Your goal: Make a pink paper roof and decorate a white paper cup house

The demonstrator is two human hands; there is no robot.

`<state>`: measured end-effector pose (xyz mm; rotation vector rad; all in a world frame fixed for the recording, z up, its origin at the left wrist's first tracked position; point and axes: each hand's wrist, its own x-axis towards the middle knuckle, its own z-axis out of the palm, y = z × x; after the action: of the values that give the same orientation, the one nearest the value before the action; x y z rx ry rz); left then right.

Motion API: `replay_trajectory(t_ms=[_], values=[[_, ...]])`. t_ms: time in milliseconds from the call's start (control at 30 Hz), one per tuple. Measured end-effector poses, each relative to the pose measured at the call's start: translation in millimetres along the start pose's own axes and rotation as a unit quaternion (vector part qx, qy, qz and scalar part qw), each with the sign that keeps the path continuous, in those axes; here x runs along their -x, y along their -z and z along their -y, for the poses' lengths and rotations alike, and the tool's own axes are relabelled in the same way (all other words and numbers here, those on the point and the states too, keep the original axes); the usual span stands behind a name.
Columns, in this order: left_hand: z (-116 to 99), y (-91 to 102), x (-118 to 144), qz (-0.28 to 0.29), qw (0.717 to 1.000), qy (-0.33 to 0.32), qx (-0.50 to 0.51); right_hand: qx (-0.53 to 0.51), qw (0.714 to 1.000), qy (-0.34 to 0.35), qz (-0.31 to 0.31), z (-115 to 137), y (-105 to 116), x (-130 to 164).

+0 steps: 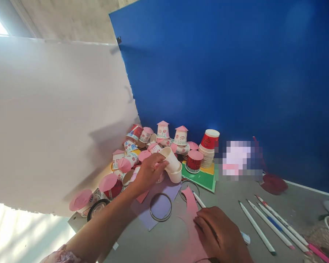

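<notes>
Cups [173, 168], two plain white ones nested mouth to mouth or one in the other, I cannot tell which, sit tilted in the left hand [148, 171], whose fingers close round the upper one above the lilac paper [159, 206]. Behind them a blue board [235, 73] and a white board [52, 120] stand as walls; the white one hides the left edge of the cup pile [142, 149], many decorated cups with pink lids lying tumbled together. A patch right of the cup stack [208, 149] is blurred beyond reading. Pink paper [190, 223] lies partly under the right hand [222, 235], which presses flat on it, near a pen [199, 200] whose lower end it covers; whether it grips the pen I cannot tell. Both hands are well apart. Pens [271, 223] lie to the right, a metal ring [160, 207] between the hands.
</notes>
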<state>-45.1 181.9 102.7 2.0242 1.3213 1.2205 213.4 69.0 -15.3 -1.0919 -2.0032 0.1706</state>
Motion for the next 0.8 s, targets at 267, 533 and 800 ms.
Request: replay_trajectory(t_ms=[267, 533, 800], values=[[-21, -0.3, 32, -0.104, 0.911, 0.178, 0.357, -0.04, 0.999, -0.014, 0.001, 8, 10, -10], [-17, -67.0, 60, 0.022, 0.808, 0.306, 0.503, -0.109, 0.989, -0.098, -0.027, 13, 22, -9], [-13, -81.1, 70, 0.088, 0.79, 0.325, 0.513, -0.05, 0.997, -0.055, -0.012, 15, 12, -8]])
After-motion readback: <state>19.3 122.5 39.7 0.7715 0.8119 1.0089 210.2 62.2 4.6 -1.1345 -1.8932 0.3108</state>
